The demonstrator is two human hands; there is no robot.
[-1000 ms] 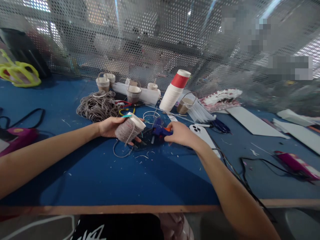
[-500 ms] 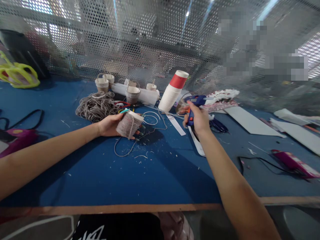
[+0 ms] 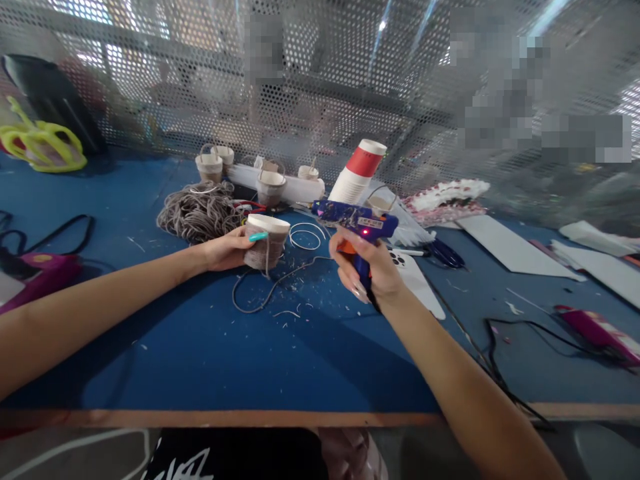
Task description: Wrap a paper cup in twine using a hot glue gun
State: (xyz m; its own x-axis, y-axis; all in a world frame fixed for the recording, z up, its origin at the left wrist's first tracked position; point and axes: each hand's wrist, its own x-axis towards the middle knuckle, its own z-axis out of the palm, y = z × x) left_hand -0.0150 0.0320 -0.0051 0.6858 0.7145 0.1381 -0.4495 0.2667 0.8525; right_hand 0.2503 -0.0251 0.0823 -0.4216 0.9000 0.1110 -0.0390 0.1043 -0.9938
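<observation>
My left hand (image 3: 231, 249) grips a paper cup (image 3: 261, 253) wrapped in grey-brown yarn, its white rim facing up and the thumb against its side. A loose strand of grey yarn (image 3: 274, 288) trails from the cup over the blue table. My right hand (image 3: 371, 267) is wrapped round the handle of a blue glue gun (image 3: 354, 217) with an orange trigger and a lit red light. The gun's nozzle points left towards the cup, apart from it. Behind my left hand lies a heap of grey yarn (image 3: 200, 212).
A stack of paper cups (image 3: 361, 170) leans behind the glue gun. Small yarn-covered cups (image 3: 271, 189) stand at the back. A white phone (image 3: 419, 283) lies by my right wrist, with white boards (image 3: 517, 247) further right. Purple pouches (image 3: 45, 272) lie at the left and right.
My right hand has lifted the glue gun and brought it left, its nozzle now towards the cup. My left hand has turned the cup more upright. The phone shows more fully.
</observation>
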